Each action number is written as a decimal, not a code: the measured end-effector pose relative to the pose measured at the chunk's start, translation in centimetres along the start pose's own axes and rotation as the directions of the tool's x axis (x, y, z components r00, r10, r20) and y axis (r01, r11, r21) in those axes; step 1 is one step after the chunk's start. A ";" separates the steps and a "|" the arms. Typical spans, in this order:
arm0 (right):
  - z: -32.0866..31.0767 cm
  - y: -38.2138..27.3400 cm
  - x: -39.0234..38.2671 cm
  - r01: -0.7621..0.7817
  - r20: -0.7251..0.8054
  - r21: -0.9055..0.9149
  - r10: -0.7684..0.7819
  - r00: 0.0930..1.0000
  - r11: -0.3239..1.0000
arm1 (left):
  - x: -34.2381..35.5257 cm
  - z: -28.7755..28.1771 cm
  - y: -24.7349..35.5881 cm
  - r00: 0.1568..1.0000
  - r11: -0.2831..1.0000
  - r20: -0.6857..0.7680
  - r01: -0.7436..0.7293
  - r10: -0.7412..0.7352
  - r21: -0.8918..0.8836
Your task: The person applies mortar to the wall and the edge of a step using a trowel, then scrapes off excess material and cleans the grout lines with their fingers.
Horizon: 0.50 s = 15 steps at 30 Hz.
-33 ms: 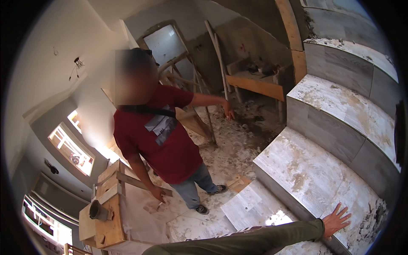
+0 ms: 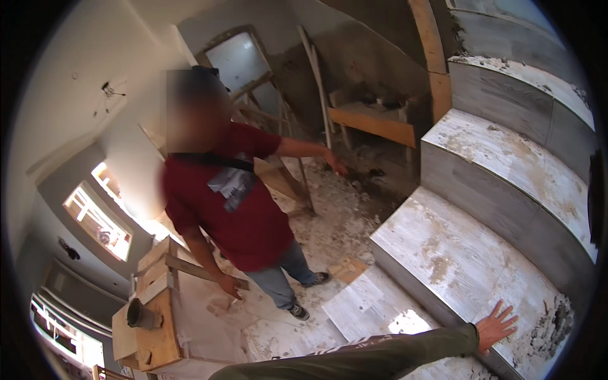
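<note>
My left hand (image 2: 495,328) rests open on the pale, wood-look tile tread (image 2: 437,247) of a curved step at the lower right, fingers spread beside a patch of grey rubble (image 2: 552,326). Its olive sleeve (image 2: 392,351) crosses the lower edge of the view. Dirt and dust mark this tread and the tiled step (image 2: 500,152) above it. My right hand is not in view.
A person (image 2: 225,209) in a maroon T-shirt stands facing the stairs, one arm held out. Left of them are a wooden bench (image 2: 161,342) with a bucket (image 2: 138,313) and plastic sheeting. Leaning timbers (image 2: 313,76) and a board-fronted ledge (image 2: 370,126) stand behind.
The whole view has shifted slightly, so the stairs, the person and the bench appear a little further left. My left hand stays spread on the tread.
</note>
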State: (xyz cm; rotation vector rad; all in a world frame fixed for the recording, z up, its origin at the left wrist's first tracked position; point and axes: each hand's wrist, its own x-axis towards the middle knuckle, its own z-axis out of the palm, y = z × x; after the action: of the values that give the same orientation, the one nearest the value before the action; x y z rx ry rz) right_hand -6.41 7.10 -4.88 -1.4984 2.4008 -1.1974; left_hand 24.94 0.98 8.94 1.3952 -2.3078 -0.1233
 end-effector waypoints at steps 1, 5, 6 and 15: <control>-0.2 -0.6 -0.5 0.006 -0.007 -0.024 -0.006 1.000 1.000 | -0.1 0.1 0.1 1.000 1.000 0.026 0.011 -0.011 -0.004; 0.2 -2.2 -0.9 0.010 -0.041 -0.058 -0.012 0.999 0.998 | -0.1 -0.4 -0.1 0.999 0.999 0.013 0.035 -0.035 0.018; 0.0 -2.4 -1.1 0.012 -0.038 -0.062 -0.014 0.999 0.998 | 0.0 -0.4 -0.1 1.000 1.000 -0.005 0.016 -0.016 0.012; -1.6 -3.2 -1.3 -0.005 -0.039 -0.106 0.001 0.999 0.994 | -0.2 -0.9 0.2 0.997 0.998 0.057 0.057 -0.056 -0.016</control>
State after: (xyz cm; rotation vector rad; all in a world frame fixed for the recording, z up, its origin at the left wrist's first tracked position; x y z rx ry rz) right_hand -4.11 8.38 -2.14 -1.5132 2.5284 -1.1254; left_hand 25.17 1.37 9.78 1.4667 -2.3074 -0.2017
